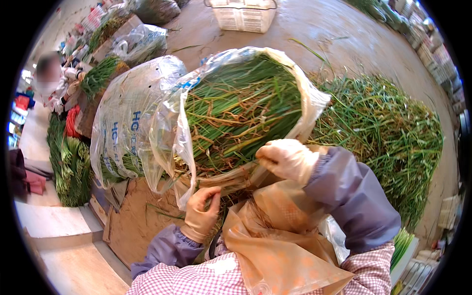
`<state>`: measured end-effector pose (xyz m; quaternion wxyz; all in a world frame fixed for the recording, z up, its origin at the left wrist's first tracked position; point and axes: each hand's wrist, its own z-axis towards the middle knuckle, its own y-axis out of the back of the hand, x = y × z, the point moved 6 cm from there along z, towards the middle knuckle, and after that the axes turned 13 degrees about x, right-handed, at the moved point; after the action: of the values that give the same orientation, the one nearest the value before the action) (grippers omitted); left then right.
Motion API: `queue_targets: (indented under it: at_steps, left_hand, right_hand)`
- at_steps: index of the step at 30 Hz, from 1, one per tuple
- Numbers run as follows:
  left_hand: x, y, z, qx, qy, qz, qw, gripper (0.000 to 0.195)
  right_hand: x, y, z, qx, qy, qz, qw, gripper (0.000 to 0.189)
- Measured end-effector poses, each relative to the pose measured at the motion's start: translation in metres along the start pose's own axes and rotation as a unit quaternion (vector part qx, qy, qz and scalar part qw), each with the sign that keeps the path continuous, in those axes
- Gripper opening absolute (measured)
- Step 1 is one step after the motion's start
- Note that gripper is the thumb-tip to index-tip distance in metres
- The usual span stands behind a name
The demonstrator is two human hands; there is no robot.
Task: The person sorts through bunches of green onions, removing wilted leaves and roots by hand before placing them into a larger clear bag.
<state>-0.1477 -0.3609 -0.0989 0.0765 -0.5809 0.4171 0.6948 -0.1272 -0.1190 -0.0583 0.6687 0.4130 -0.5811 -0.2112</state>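
Note:
Before me a clear plastic bag lies with its mouth towards me, packed with long green stalks and some dry brown leaves. My right hand, in a thin pale glove, is at the lower right of the mouth with curled fingers; whether they pinch a leaf or the rim I cannot tell. My left hand, also gloved, is just below the bag's lower left edge. Its thumb and fingers curve towards each other, and their tips hide what may lie between them. An orange-brown plastic apron covers my lap.
A heap of loose green trimmings spreads right of the bag. Tied green bundles and red twine lie left, near a co-worker holding greens. A white plastic basket stands ahead. Brown cardboard lies lower left.

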Motion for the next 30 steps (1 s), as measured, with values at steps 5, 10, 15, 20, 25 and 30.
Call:
queue_targets:
  at_steps: [5, 10, 15, 20, 25, 30]
  left_hand:
    - [-0.034, 0.028, 0.049, 0.013, -0.17, 0.302, 0.938, 0.021]
    - [0.014, 0.079, 0.049, -0.054, 0.066, 0.484, 0.871, 0.051]
    - [0.079, 0.133, 0.04, -0.082, 0.181, 0.573, 0.795, 0.072]
    - [0.086, 0.154, 0.047, -0.149, 0.141, 0.558, 0.804, 0.054]
    - [0.126, 0.176, 0.048, -0.169, 0.181, 0.487, 0.838, 0.04]
    - [0.173, 0.177, 0.045, -0.205, 0.199, 0.094, 0.954, 0.036]
  right_hand:
    - [0.012, -0.051, 0.075, 0.129, 0.013, -0.066, 0.989, 0.015]
    - [0.014, -0.056, 0.127, 0.095, 0.024, -0.175, 0.98, 0.023]
    - [0.032, -0.077, 0.16, 0.001, 0.139, -0.25, 0.958, 0.037]
    - [0.01, -0.1, 0.168, 0.054, 0.056, -0.327, 0.942, 0.056]
    - [-0.004, -0.11, 0.182, 0.019, 0.006, -0.354, 0.935, 0.055]
    - [0.002, -0.105, 0.191, 0.011, -0.045, -0.389, 0.92, 0.033]
